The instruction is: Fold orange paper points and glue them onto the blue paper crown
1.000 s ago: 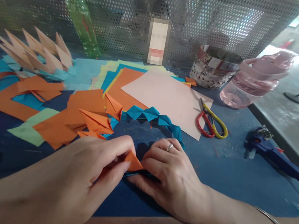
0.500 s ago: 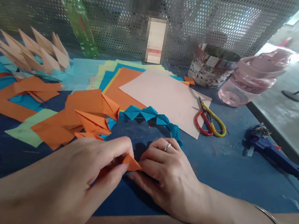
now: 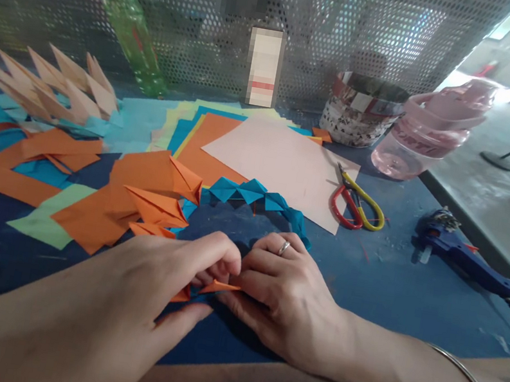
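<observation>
A ring of folded blue paper (image 3: pixel 255 192) lies on the table, with pointed orange folded pieces (image 3: pixel 159 206) along its left side. At its near edge, my left hand (image 3: pixel 171 281) curls its fingers and thumb around the ring and an orange folded piece (image 3: pixel 219 287), which now lies nearly edge-on. My right hand (image 3: pixel 287 288), with fingers bent and pressed together, grips the ring beside that piece's tip. Its fingertips and the part of the ring under them are hidden.
Coloured paper sheets (image 3: pixel 279 162) lie behind the ring, with red-and-yellow scissors (image 3: pixel 355 201) on them. A blue glue gun (image 3: pixel 464 255) and pink bottle (image 3: pixel 423 134) are right. A peach spiked paper ring (image 3: pixel 69 98) and green bottle (image 3: pixel 132 33) stand left.
The orange piece at my fingers has tilted from a raised triangle to nearly flat. My left thumb has moved down off it, and the left fingers have shifted slightly right.
</observation>
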Demonstrator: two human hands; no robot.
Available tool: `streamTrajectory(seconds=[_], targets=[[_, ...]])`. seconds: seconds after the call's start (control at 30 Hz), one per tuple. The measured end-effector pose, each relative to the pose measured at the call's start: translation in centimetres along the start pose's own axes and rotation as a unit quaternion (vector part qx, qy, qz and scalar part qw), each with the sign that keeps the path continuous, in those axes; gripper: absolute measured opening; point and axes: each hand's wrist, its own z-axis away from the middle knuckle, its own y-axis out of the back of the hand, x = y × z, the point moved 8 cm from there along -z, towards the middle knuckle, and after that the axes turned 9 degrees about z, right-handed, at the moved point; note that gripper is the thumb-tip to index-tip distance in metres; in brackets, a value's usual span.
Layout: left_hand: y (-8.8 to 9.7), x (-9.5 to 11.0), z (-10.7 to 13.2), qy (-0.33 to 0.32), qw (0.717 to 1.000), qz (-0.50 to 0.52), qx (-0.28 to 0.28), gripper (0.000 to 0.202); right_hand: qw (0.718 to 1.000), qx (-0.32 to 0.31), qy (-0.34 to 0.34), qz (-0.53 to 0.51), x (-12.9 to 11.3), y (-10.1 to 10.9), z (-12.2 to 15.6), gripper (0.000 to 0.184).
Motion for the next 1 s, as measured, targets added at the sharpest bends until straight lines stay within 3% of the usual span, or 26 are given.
streamTrajectory(seconds=[0.1,0.27,0.73,0.87,1.0], targets=[[-0.6,-0.1,0.0,-0.024,0.999,-0.011,-0.022,0.031,1.000,0.001,0.000,-0.003,0.0,0.0,0.0,0.034],[-0.7,-0.1,-0.2,-0.046,0.998,-0.050,-0.006,0.029,1.000,0.005,0.001,-0.004,0.0,0.0,0.0,0.032],[-0.4,0.0,-0.1,-0.015,1.000,-0.007,-0.027,0.027,1.000,0.008,0.012,-0.014,-0.1,0.1,0.0,0.027],[0.1,-0.1,0.4,-0.022,0.999,-0.029,-0.005,0.037,1.000,0.014,0.009,-0.006,-0.1,0.2,0.0,0.026],[0.9,0.1,0.9,-0.028,0.998,-0.057,0.019,0.032,1.000,0.013,0.010,-0.001,-0.2,0.3,0.0,0.026]])
